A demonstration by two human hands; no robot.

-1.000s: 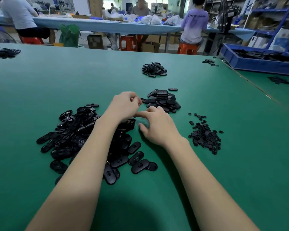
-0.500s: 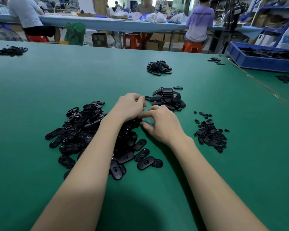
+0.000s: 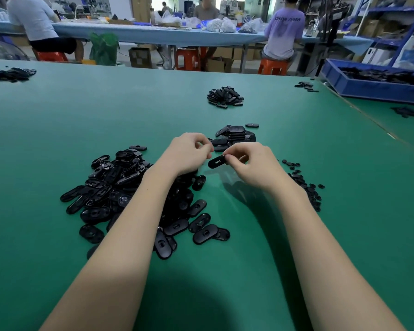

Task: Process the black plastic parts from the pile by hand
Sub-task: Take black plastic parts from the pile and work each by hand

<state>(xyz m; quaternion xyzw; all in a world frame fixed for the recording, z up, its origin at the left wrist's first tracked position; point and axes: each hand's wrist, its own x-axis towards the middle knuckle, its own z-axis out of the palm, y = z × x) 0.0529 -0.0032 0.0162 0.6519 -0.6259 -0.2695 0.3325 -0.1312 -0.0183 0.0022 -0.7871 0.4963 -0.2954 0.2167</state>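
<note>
Right hand (image 3: 251, 167) pinches your oval part (image 3: 217, 161) by one end; its long axis points toward your curled, seemingly empty left hand (image 3: 189, 152), just beside it.

Both bare forearms reach forward and converge just short of the stacked black parts (image 3: 234, 137). The right hand (image 3: 251, 167), knuckles up and fingers curled, pinches one oval part (image 3: 216, 161) between thumb and fingertips on the near side of that stack. The left hand (image 3: 188, 152) is beside it, fingers curled with fingertips close to the thumb.
</note>
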